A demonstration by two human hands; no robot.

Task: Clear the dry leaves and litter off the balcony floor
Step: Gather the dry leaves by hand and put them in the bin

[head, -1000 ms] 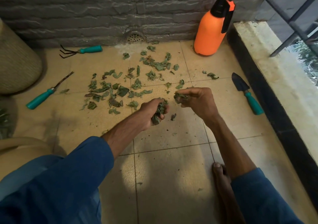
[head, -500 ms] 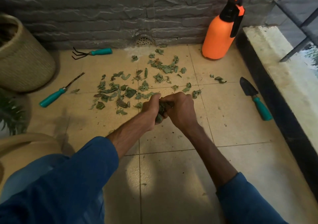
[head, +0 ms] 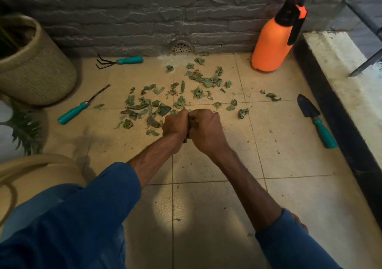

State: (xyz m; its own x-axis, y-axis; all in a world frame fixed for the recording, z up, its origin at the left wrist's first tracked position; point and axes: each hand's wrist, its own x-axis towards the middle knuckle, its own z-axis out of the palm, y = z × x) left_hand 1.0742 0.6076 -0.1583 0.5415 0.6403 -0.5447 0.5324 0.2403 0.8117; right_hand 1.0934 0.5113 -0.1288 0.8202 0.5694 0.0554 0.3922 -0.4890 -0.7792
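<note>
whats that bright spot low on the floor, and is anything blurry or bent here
Head view: a soft oval pool of light lies on the floor between the forearms; corners and the brick wall are much darker; the ledge top at right is washed out; tile joints bow slightly, wide-angle; the leaves, left hand and right hand look sharp, the near sleeve softer.

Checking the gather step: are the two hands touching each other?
Touching. The head view shows the left hand and right hand pressed knuckle to knuckle, with leaves squeezed between them.
</note>
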